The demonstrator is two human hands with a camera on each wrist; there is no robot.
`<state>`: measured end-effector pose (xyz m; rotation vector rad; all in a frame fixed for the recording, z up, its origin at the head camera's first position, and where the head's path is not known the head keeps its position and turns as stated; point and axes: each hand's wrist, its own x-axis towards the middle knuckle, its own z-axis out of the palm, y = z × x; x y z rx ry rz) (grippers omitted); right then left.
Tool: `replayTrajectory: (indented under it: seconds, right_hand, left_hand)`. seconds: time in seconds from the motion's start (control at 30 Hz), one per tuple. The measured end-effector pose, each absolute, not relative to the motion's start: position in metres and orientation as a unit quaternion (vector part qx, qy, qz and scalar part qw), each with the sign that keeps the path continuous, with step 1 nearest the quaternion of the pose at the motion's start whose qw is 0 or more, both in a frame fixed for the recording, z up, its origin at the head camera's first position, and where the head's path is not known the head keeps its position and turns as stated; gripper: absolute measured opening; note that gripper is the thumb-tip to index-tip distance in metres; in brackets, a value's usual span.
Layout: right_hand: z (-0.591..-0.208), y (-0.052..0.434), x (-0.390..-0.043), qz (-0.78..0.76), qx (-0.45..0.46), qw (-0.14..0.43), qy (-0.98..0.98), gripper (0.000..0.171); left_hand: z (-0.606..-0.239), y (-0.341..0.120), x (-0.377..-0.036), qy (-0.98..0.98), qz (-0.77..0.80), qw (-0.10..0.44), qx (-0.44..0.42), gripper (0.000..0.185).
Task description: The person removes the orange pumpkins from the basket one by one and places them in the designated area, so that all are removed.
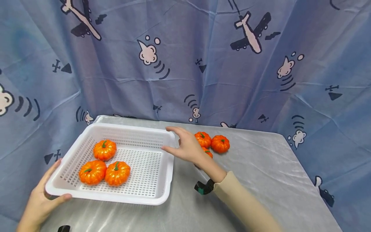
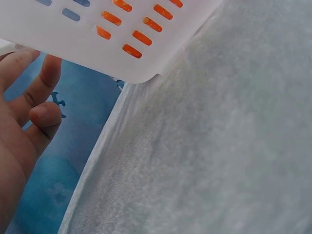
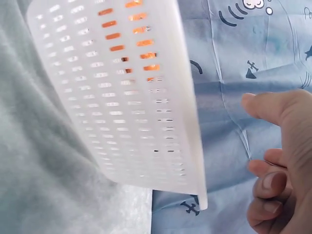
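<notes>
A white perforated plastic basket [image 1: 145,200] stands toward the left of the table. Inside it, toward the left, sit three small orange toy pumpkins with green stems: one pumpkin [image 1: 105,150] behind, another pumpkin [image 1: 92,172] in front of it, and a pumpkin [image 1: 117,173] to the right. My left hand [image 1: 40,199] grips the basket's near left corner, thumb at the front rim and fingers along the left side. Over the basket's right rim, my right hand [image 1: 186,145] has thumb and index finger spread apart, holding nothing; the right wrist view shows its fingertips apart from the basket [image 3: 117,122].
Beyond my right hand, three more pumpkins lie on the table: a pumpkin [image 1: 203,139] at the back, a pumpkin [image 1: 220,144] to its right, and a pumpkin [image 1: 207,152] partly hidden by the hand. A blue patterned curtain [image 1: 179,64] hangs behind the silver-grey table [image 1: 261,167].
</notes>
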<state>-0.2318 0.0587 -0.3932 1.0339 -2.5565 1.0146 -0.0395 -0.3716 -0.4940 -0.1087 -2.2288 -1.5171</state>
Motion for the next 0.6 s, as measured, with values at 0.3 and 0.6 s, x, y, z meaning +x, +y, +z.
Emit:
replayTrajectory:
  seconds: [0.3,0.6]
  right_hand:
    - [-0.377,0.038,-0.240,0.284,0.378,0.074,-0.878,0.069]
    - [-0.354,0.002,-0.241,0.254,0.413,0.033,-0.874,0.072]
  left_hand:
    - [-0.495,-0.371,-0.040,-0.791,-0.565,0.227,-0.057,0.121]
    - [-0.495,-0.371,-0.041,-0.822,-0.520,0.228,-0.040,0.123]
